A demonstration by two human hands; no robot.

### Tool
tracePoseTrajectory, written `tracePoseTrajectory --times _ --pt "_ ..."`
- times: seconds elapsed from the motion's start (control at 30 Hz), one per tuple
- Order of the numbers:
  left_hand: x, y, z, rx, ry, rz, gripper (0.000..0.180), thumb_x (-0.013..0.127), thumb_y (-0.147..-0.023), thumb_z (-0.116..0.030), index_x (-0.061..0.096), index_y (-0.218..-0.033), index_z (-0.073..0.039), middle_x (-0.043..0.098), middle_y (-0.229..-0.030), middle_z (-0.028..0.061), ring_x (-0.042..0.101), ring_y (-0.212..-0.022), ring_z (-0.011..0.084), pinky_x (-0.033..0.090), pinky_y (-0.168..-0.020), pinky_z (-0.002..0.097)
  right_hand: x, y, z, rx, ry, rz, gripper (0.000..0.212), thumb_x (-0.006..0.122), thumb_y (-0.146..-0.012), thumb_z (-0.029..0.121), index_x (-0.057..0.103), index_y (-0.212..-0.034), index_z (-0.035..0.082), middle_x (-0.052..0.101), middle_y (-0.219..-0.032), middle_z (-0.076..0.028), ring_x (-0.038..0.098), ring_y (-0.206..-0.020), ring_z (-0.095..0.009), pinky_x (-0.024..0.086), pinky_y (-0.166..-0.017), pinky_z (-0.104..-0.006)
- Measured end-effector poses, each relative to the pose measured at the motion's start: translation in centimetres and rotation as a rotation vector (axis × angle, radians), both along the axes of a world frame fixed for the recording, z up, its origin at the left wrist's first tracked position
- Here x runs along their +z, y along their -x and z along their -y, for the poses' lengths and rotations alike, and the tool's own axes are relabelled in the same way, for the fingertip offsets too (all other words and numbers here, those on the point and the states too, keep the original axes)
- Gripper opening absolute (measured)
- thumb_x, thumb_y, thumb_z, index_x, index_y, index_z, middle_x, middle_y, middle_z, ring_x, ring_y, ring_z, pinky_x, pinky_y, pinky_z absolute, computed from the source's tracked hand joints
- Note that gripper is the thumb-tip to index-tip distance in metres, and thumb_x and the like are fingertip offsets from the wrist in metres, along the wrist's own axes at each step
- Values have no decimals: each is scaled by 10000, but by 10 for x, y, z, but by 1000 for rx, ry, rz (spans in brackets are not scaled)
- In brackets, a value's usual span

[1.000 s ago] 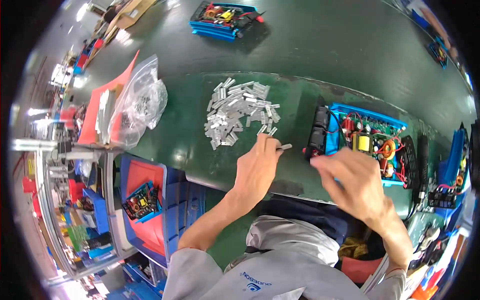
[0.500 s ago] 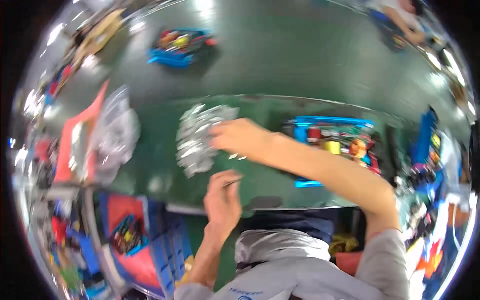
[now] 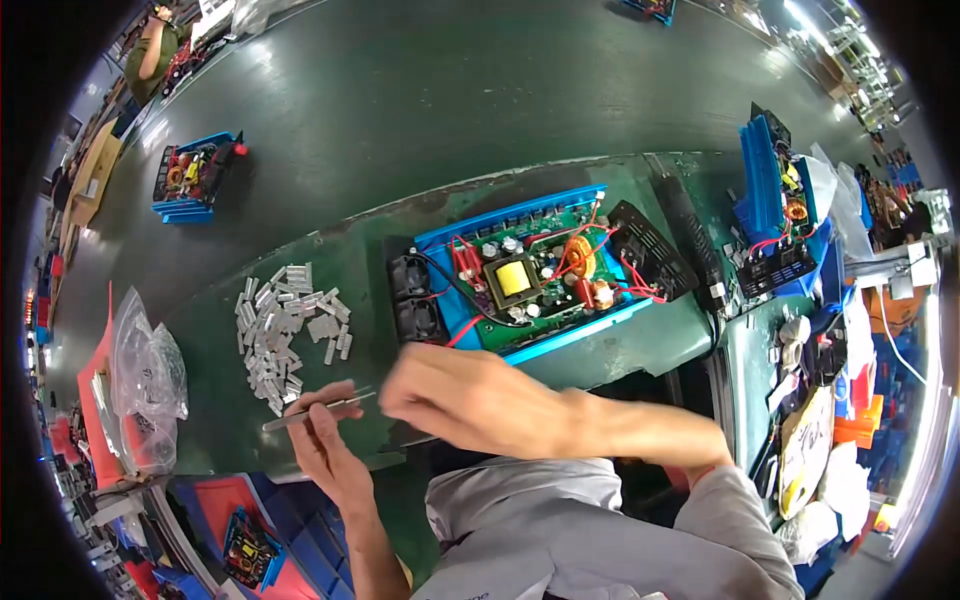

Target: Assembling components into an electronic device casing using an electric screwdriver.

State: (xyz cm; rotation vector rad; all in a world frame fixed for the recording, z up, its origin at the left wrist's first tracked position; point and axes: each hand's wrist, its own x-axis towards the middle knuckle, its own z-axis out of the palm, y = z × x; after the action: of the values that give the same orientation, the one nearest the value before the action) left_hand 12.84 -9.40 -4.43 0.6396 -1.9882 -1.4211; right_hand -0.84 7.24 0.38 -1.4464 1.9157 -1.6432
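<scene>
My left hand (image 3: 332, 455) pinches a pair of grey metal tweezers (image 3: 285, 422), their prongs pointing right, just below a loose pile of small silver metal pieces (image 3: 268, 345). My right hand (image 3: 455, 390), somewhat blurred, is closed close to the tweezers' tips; its fingers curl inward and hide whatever they hold. Beyond that hand lies a blue-framed electronic unit (image 3: 560, 352), uncovered, with a green circuit board, a yellow transformer (image 3: 512, 279), a copper coil (image 3: 579, 256) and red wires. Two black fans (image 3: 412, 290) sit at its left end, and a black vented plate (image 3: 655, 250) at its right.
Similar blue units stand on the far surface (image 3: 198, 175), upright at right (image 3: 765, 190) and in a bin at lower left (image 3: 250, 550). Clear plastic bags (image 3: 145, 370) lie at left. A black bar-shaped tool (image 3: 690, 235) rests by the vented plate. Another person (image 3: 150, 55) is at far left.
My right hand has left the silver pieces and come back beside my left hand. The view has turned, so the pile now sits further left and the blue unit nearer the middle.
</scene>
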Motion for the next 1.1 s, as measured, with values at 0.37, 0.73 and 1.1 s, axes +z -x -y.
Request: tracePoseTrajectory --times 0.37,0.73,1.1 --pt "45 69 -89 -581 -292 52 196 570 -998 -35 563 -1172 55 692 -1098 175 704 -920 200 586 -855 324 -21 -8 -145 -453 -144 288 173 631 -927 -37 698 -1078 15 664 -986 -115 657 -898 -238 526 -790 -326" --pt "50 79 -117 -619 -348 129 254 664 -974 -74 576 -1172 59 690 -1077 164 704 -939 200 584 -873 325 -23 2 -157 -447 -82 260 197 617 -932 -64 643 -1116 1 639 -1039 -127 651 -936 -224 531 -805 -315" --pt "38 85 -97 -570 241 -6 150 686 -930 5 623 -1065 28 706 -995 127 709 -852 224 561 -757 308 -24 17 -205 -1109 -230 39 185 642 -950 39 669 -1130 8 647 -1053 -65 612 -910 -153 473 -812 -270"
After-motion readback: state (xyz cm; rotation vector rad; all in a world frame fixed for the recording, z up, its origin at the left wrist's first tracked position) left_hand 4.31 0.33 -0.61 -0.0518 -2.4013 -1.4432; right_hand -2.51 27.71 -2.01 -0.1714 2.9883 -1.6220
